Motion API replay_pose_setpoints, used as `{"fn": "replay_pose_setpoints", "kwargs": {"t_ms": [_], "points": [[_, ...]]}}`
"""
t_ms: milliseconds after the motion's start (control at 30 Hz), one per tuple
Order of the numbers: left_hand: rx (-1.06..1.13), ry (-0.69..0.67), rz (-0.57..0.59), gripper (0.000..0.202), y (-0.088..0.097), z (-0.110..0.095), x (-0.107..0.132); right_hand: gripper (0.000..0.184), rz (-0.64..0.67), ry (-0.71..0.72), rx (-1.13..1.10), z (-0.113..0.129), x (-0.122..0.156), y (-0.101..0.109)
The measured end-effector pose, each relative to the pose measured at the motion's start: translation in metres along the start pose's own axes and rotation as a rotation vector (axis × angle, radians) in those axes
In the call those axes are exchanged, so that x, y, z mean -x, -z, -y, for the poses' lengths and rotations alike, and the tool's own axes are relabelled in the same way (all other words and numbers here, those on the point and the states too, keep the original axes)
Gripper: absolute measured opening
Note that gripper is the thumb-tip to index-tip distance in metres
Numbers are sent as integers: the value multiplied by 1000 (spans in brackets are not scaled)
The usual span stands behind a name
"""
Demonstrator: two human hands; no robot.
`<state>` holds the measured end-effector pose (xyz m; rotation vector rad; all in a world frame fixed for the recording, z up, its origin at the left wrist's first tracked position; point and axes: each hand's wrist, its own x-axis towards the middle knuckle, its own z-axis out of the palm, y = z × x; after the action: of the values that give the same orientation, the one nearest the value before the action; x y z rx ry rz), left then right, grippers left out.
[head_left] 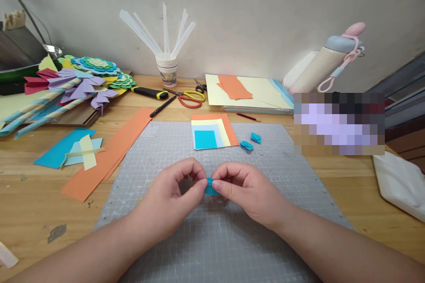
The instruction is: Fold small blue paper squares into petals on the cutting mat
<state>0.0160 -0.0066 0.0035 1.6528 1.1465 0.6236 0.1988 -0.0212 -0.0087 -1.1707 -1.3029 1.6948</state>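
Between the fingertips of both hands is a small piece of blue paper (211,190), partly hidden by the thumbs. My left hand (181,190) pinches its left side, and my right hand (244,188) pinches the right side. They hold it just above the grey cutting mat (272,234). Beyond the hands lies a stack of paper squares in orange (231,130), yellow, pale blue and bright blue (205,139), the smallest on top. Right of that stack sit two small folded blue paper pieces, one nearer (246,145) and one farther (255,137).
Orange strips (109,154) and blue offcuts (53,150) lie left. Behind are a cutter (149,93), a black pen (162,106), scissors (191,98), a paper cup (168,73) of white strips and a paper stack (262,93). Paper flowers (76,82) fill the back left; a bottle (314,68) leans right.
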Motion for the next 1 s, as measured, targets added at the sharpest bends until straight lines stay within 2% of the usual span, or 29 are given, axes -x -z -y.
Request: {"fn": "replay_pose_setpoints", "kwargs": {"t_ms": [333,767,1000], "points": [[-28,-3,-10,12,-2,-1,0,17,-31,35,90,0,0,0],[-26,-15,75,15,-4,-5,1,14,-104,182,173,-1,3,-5],[-16,-1,55,14,-4,-1,1,12,-40,112,260,2,3,-4]]}}
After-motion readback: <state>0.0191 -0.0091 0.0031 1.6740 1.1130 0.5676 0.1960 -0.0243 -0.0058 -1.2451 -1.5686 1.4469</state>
